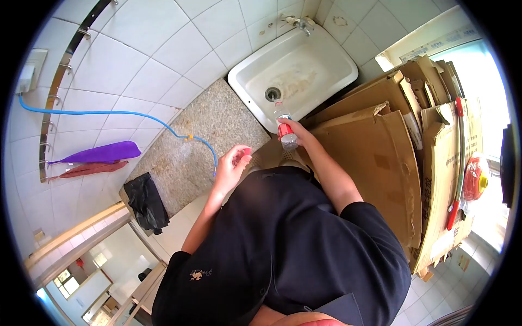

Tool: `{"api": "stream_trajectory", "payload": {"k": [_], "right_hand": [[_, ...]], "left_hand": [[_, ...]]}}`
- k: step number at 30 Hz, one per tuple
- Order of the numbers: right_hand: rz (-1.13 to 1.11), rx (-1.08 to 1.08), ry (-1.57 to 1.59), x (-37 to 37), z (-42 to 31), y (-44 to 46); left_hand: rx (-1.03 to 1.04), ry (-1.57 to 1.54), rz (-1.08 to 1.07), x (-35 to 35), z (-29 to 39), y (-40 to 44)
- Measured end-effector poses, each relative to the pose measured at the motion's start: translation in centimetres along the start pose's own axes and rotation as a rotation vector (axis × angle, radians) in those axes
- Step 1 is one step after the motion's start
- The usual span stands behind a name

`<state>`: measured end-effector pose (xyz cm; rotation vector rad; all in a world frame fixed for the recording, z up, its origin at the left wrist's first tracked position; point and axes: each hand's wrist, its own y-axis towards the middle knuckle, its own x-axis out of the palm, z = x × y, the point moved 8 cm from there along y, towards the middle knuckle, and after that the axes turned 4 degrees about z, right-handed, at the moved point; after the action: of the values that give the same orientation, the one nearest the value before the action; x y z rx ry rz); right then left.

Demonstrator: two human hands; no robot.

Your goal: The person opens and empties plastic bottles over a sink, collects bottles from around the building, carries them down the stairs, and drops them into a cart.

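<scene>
My right hand (296, 133) is wrapped round a clear plastic bottle (286, 129) with a red and white label. Its neck points away from me, over the near edge of the white sink (247, 81), close to the drain. Whether any water is coming out cannot be made out. To the left, over the front of the grey stone counter (201, 125), my left hand (235, 165) is closed with a small pinkish-red bottle cap (247, 151) at its fingertips. The two hands are apart.
A tap (300, 24) is on the wall above the sink. Flattened cardboard boxes (364, 157) lean to the right, beside a red-handled tool (461, 157). A blue hose (125, 113) crosses to the counter, where a black plastic bag (147, 201) hangs. Purple cloth (103, 152) hangs left.
</scene>
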<state>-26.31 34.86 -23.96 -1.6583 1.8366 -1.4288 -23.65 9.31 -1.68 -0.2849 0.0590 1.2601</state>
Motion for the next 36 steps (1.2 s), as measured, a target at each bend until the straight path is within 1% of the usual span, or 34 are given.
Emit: {"api": "stream_trajectory", "payload": {"k": [9, 18, 36], "right_hand": [[-0.037, 0.043, 0.087, 0.4, -0.6, -0.3], [-0.08, 0.048, 0.095, 0.4, -0.8, 0.8], [-0.055, 0.027, 0.094, 0.7, -2.4, 0.6]], "left_hand": [[0.008, 0.014, 0.016, 0.4, 0.1, -0.2], [-0.015, 0.01, 0.015, 0.3, 0.3, -0.1], [0.011, 0.035, 0.005, -0.1, 0.4, 0.6]]}}
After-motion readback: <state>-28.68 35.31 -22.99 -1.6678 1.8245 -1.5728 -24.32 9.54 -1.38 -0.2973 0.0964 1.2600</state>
